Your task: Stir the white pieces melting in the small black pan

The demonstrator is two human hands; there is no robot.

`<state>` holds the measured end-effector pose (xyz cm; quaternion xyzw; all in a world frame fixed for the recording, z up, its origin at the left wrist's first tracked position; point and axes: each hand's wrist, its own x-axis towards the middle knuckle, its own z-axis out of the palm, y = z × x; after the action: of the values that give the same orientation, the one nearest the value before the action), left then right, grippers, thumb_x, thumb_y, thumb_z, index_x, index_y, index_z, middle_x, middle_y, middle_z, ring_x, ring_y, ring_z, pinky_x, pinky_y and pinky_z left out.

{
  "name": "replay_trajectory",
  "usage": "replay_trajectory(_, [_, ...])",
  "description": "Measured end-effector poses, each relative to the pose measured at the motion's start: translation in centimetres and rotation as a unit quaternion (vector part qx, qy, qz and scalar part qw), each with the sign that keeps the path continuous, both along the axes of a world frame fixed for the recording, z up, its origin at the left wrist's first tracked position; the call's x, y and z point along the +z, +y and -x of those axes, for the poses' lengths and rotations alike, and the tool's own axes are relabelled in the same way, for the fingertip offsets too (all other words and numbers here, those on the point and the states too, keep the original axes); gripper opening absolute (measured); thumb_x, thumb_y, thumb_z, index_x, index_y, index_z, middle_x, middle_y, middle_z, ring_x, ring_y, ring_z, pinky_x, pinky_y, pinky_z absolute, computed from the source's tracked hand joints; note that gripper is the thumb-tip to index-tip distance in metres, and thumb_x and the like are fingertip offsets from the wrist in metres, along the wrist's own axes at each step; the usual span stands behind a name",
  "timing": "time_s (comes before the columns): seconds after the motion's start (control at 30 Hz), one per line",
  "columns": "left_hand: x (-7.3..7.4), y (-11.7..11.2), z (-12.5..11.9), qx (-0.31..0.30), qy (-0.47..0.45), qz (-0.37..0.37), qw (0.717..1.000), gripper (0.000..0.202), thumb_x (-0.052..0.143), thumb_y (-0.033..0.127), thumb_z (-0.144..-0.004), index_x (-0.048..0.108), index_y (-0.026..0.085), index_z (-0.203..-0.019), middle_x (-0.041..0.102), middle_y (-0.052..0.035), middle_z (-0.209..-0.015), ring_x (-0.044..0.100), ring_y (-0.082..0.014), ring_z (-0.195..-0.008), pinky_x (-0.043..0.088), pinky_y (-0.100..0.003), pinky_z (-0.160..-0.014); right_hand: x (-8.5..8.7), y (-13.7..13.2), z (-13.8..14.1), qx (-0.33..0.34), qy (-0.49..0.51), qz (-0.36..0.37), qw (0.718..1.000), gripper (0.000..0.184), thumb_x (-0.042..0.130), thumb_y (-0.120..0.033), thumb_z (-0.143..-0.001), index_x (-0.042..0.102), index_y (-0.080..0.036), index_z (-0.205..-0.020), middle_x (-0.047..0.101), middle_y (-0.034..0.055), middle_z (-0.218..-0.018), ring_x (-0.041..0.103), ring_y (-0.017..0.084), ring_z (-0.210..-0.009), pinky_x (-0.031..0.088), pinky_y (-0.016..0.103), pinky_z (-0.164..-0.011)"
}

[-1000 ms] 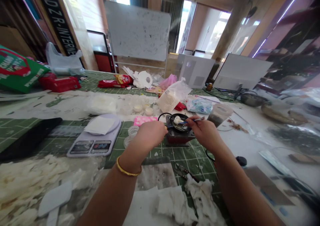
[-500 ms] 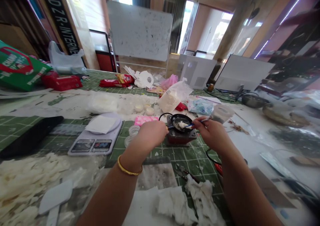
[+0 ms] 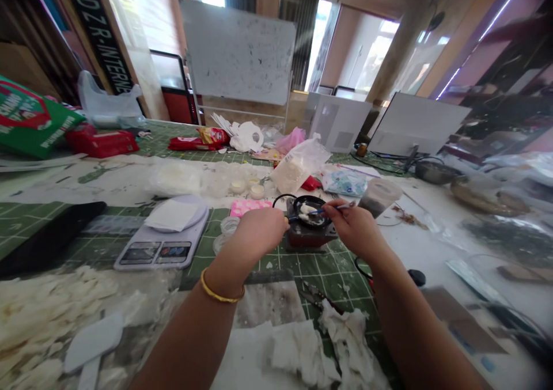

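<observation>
A small black pan [image 3: 320, 222] rests on a compact dark-red electric hot plate [image 3: 306, 241]. White lumps [image 3: 306, 209] lie inside the pan. My left hand [image 3: 264, 227] is closed round the pan's handle, which is mostly hidden by the fingers. Between the fingertips of my right hand [image 3: 355, 224] is a thin blue stirring stick [image 3: 318, 211], its end among the white lumps. The stick's exact kind is too small to make out. Pliers [image 3: 314, 294] and crumpled white tissue [image 3: 349, 332] lie nearer to me, between my forearms.
A kitchen scale [image 3: 166, 234] with white paper on it stands left, near a pink mold [image 3: 249, 207] and small clear cups [image 3: 228, 224]. White flakes [image 3: 38, 315] and a white spatula [image 3: 97, 341] lie front left. A plastic jug [image 3: 380, 197] is right of the pan.
My right hand has shifted slightly left, and the stick's end with the white lumps has moved toward the pan's left side. My left hand keeps its hold on the handle.
</observation>
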<state>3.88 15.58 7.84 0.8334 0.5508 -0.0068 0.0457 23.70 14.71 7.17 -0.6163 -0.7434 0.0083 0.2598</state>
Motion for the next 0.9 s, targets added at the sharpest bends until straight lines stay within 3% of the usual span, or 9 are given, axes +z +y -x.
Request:
replay_trajectory(0.2, [-0.08, -0.02, 0.07, -0.003, -0.007, -0.004, 1.000, 0.032, 0.035, 0.031, -0.083, 0.063, 0.016, -0.080, 0.066, -0.0105, -0.080, 0.061, -0.0205, -0.075, 0.044, -0.028, -0.062, 0.19, -0.11, -0.16, -0.009, -0.030, -0.002, 0.999, 0.033, 0.037, -0.034, -0.083, 0.064, -0.020, -0.071, 0.066, 0.0033, -0.080, 0.059, 0.017, -0.072, 0.037, 0.026, -0.064])
replay_trajectory(0.37, [-0.11, -0.04, 0.10, -0.009, -0.007, -0.008, 1.000, 0.032, 0.035, 0.031, -0.084, 0.063, 0.018, -0.078, 0.065, -0.0094, -0.078, 0.061, -0.0220, -0.073, 0.044, -0.030, -0.060, 0.12, -0.14, 0.19, -0.004, -0.003, -0.002, 1.000, 0.029, 0.037, -0.033, -0.083, 0.062, -0.019, -0.083, 0.066, 0.0031, -0.078, 0.059, 0.016, -0.073, 0.038, 0.025, -0.065])
replay_trajectory(0.53, [-0.15, 0.01, 0.11, -0.007, -0.007, -0.004, 1.000, 0.031, 0.035, 0.031, -0.083, 0.063, 0.017, -0.080, 0.065, -0.0100, -0.079, 0.061, -0.0220, -0.074, 0.044, -0.029, -0.061, 0.28, -0.39, 0.16, 0.001, -0.010, 0.002, 1.000, 0.032, 0.038, -0.034, -0.083, 0.064, -0.020, -0.071, 0.066, 0.0025, -0.083, 0.059, 0.016, -0.075, 0.038, 0.025, -0.067])
replay_trajectory(0.7, [-0.07, 0.04, 0.09, -0.004, -0.005, 0.002, 1.000, 0.031, 0.035, 0.032, -0.083, 0.063, 0.018, -0.082, 0.066, -0.0098, -0.080, 0.061, -0.0220, -0.074, 0.045, -0.030, -0.061, -0.35, 0.29, 0.27, 0.000, 0.031, 0.003, 1.000, 0.029, 0.038, -0.034, -0.083, 0.063, -0.020, -0.084, 0.067, 0.0017, -0.077, 0.060, 0.015, -0.071, 0.039, 0.024, -0.063])
replay_trajectory(0.8, [-0.09, 0.02, 0.09, -0.001, -0.005, 0.002, 1.000, 0.031, 0.035, 0.032, -0.083, 0.064, 0.019, -0.082, 0.066, -0.0096, -0.080, 0.061, -0.0223, -0.075, 0.045, -0.030, -0.061, -0.45, 0.59, -0.18, -0.030, -0.004, -0.013, 0.999, 0.031, 0.039, -0.034, -0.082, 0.065, -0.018, -0.077, 0.067, 0.0041, -0.081, 0.060, 0.017, -0.073, 0.038, 0.026, -0.065])
replay_trajectory(0.9, [-0.10, 0.02, 0.09, -0.008, -0.003, -0.002, 1.000, 0.031, 0.035, 0.031, -0.084, 0.064, 0.018, -0.080, 0.066, -0.0101, -0.081, 0.061, -0.0231, -0.076, 0.045, -0.031, -0.062, -0.32, 0.22, -0.24, -0.004, -0.007, 0.001, 1.000, 0.034, 0.037, -0.035, -0.083, 0.066, -0.020, -0.071, 0.066, 0.0025, -0.087, 0.060, 0.016, -0.074, 0.038, 0.025, -0.065])
